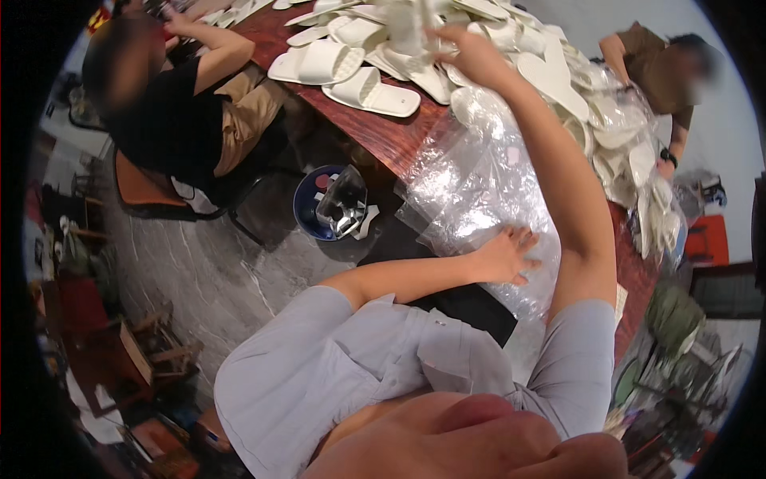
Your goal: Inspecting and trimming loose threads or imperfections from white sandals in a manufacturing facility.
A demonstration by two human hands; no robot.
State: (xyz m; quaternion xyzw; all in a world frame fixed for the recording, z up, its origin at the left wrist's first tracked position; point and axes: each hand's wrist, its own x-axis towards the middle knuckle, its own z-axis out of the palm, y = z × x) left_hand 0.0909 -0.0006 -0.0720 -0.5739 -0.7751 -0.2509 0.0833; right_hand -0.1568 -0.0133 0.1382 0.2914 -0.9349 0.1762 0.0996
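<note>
Fingers (523, 238) spread on crinkly clear bags (479, 184) (glossy), right hand (471, 48) among flat white slippers (371, 92)

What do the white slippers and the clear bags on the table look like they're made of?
The white open-toe slippers look like matte foam or soft cloth, though which is unclear. The clear crinkled bags look like thin glossy plastic film, see-through with bright glints. The reddish-brown table looks like polished wood.

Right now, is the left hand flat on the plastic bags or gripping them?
Flat. The left hand lies palm down, fingers spread, on the stack of clear plastic bags at the table edge; no bag is pinched.
</note>
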